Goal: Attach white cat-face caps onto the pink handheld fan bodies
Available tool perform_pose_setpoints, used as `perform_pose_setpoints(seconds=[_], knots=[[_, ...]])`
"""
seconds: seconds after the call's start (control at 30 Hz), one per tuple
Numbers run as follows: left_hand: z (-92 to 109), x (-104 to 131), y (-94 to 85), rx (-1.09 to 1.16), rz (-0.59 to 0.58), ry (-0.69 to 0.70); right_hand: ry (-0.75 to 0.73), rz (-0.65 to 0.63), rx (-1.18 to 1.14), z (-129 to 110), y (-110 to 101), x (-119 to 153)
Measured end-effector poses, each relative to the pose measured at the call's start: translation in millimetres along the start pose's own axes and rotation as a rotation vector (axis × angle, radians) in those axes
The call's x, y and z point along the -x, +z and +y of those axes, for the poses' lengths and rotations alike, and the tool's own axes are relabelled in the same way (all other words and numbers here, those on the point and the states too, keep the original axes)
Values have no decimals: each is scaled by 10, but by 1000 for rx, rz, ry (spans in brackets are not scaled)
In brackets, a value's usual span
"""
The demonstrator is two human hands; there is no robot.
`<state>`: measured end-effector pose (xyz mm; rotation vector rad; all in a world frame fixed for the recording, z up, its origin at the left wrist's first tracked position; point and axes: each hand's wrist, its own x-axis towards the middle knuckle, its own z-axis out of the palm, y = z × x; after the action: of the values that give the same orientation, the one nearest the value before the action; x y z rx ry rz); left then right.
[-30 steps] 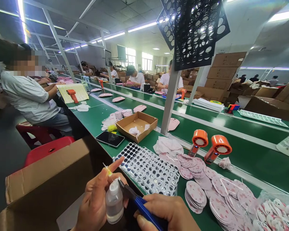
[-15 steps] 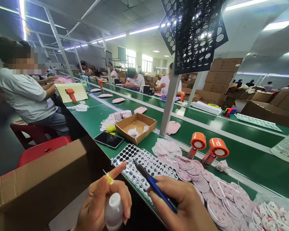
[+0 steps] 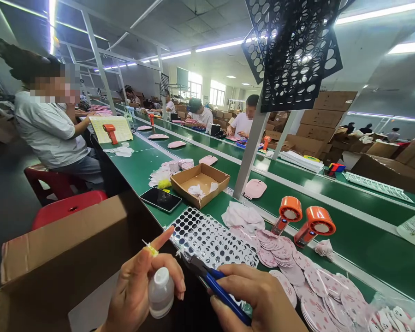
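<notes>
My left hand [image 3: 141, 288] grips a small white plastic bottle [image 3: 161, 293] at the bottom middle, index finger stretched out with a yellow band on it. My right hand [image 3: 259, 299] holds blue-handled tweezers [image 3: 210, 281] whose dark tip points left, close to the left index finger and over the near edge of a sheet of round silver stickers [image 3: 210, 237]. Pink round printed discs [image 3: 297, 272] lie heaped to the right of the sheet on the green table [image 3: 134, 168].
An open cardboard box [image 3: 65, 258] stands at my left. On the table are a phone [image 3: 160, 199], a shallow cardboard tray [image 3: 199, 183], two orange handheld fans [image 3: 302, 221] and a white post [image 3: 251, 154]. A seated person [image 3: 51, 129] works at left; others sit farther back.
My right hand has swung the tweezers from the bottle out over the sticker sheet, then back toward my left index finger. The left hand keeps the bottle.
</notes>
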<state>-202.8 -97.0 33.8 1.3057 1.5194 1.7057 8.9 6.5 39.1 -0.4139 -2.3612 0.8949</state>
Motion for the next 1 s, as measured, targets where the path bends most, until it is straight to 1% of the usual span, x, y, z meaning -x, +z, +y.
perform_pose_setpoints(seconds=[0.07,0.1,0.17,0.23,0.3,0.37,0.4,0.47,0.6,0.7,0.87,1.0], knots=[[-38,31,-104,-22,8,18,35,-14,37,-6,44,-56],[-71,57,-174,-45,31,26,56,-24,71,-16,76,-109],[-163,126,-345,-101,93,31,87,-61,184,-43,166,-270],[-272,215,-544,-164,186,21,70,-132,350,-73,296,-497],[-368,314,-753,-228,317,-5,-3,-236,516,-97,468,-757],[-428,407,-952,-280,445,-40,-78,-302,626,-113,679,-1011],[-444,447,-1045,-300,494,-54,-106,-321,656,-117,793,-1125],[-462,506,-1209,-333,549,-75,-147,-334,684,-120,1025,-1318],[-537,520,-1448,-365,567,-106,-237,-362,729,-135,1419,-1554],[-660,467,-1557,-355,548,-116,-299,-396,746,-183,1596,-1630],[-830,360,-1651,-330,518,-115,-338,-438,762,-288,1706,-1688],[-923,295,-1687,-349,532,-139,-336,-470,767,-320,1741,-1721]])
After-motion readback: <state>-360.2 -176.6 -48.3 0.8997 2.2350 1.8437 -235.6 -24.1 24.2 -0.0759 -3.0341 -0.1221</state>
